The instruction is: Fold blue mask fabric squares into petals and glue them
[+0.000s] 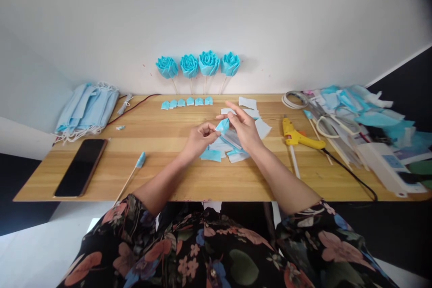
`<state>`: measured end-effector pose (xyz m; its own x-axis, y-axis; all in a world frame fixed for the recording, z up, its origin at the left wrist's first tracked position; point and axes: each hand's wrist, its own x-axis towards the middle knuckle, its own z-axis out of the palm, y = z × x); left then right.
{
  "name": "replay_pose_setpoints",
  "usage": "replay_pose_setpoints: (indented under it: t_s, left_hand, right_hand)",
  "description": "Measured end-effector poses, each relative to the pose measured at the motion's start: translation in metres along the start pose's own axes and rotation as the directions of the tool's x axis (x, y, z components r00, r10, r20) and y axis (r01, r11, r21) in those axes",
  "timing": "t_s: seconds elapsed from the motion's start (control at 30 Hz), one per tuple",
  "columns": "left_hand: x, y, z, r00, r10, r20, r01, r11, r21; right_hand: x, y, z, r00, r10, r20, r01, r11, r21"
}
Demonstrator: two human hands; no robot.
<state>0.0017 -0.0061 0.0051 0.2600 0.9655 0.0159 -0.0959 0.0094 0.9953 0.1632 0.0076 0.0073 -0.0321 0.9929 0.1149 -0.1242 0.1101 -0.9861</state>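
Between my hands is a small folded piece of blue mask fabric (pixel 222 126), held just above the table. My left hand (pixel 201 137) pinches its lower left edge between thumb and fingers. At its upper right corner, my right hand (pixel 245 128) grips it with thumb and fingertip, the other fingers stretched out. Cut blue and white fabric pieces (pixel 212 155) lie loosely beneath and behind my hands. Farther back, a row of several folded blue petals (pixel 190 101) rests on the table. Several blue fabric roses (pixel 209 63) on sticks lean against the wall.
On the left are a stack of masks (pixel 86 110), a phone (pixel 81 167) and a blue-tipped stick (pixel 141 160). A yellow glue gun (pixel 299 137), tape roll (pixel 294 99), scissors (pixel 332 126), a white power strip (pixel 388 166) and fabric scraps (pixel 371 103) crowd the right side.
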Motion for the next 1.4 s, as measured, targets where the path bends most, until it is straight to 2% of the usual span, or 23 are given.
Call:
replay_pose_setpoints:
  t_s: [0.13, 0.23, 0.33, 0.57, 0.7, 0.87, 1.1, 1.27, 1.4]
  left_hand:
    - [0.001, 0.0, -0.002, 0.997, 0.023, -0.074, -0.028, 0.998, -0.064]
    - [0.003, -0.003, -0.003, 0.993, 0.005, -0.12, -0.019, 0.993, -0.114]
    - [0.003, -0.004, -0.003, 0.993, -0.001, -0.117, -0.012, 0.993, -0.114]
    - [0.002, -0.003, -0.003, 0.995, -0.005, -0.102, -0.001, 0.998, -0.056]
    - [0.003, -0.004, -0.004, 0.993, -0.009, -0.117, 0.001, 0.998, -0.064]
    - [0.004, -0.002, -0.004, 0.988, -0.029, -0.155, 0.016, 0.997, -0.081]
    - [0.003, -0.001, -0.003, 0.994, -0.024, -0.111, 0.016, 0.997, -0.072]
    - [0.002, 0.0, -0.003, 0.993, -0.026, -0.112, 0.019, 0.998, -0.064]
    - [0.002, 0.0, -0.003, 0.994, -0.023, -0.108, 0.015, 0.997, -0.072]
  right_hand:
    - [0.001, 0.002, 0.0, 0.999, 0.007, 0.049, -0.01, 0.998, 0.061]
    - [0.001, 0.006, 0.001, 0.991, 0.011, 0.135, -0.02, 0.998, 0.064]
    - [0.001, 0.009, 0.003, 0.982, -0.001, 0.188, -0.01, 0.998, 0.058]
    - [-0.001, 0.014, 0.001, 0.977, -0.048, 0.206, 0.057, 0.998, -0.038]
    - [-0.001, 0.013, 0.0, 0.979, -0.061, 0.196, 0.076, 0.995, -0.067]
    - [0.002, 0.011, -0.001, 0.992, -0.06, 0.112, 0.063, 0.998, -0.022]
    - [0.004, 0.013, -0.002, 0.99, -0.128, 0.057, 0.131, 0.99, -0.055]
    - [0.003, 0.009, -0.001, 0.998, -0.052, 0.023, 0.052, 0.999, 0.001]
    - [0.002, 0.008, 0.001, 0.997, -0.034, 0.074, 0.029, 0.997, 0.068]
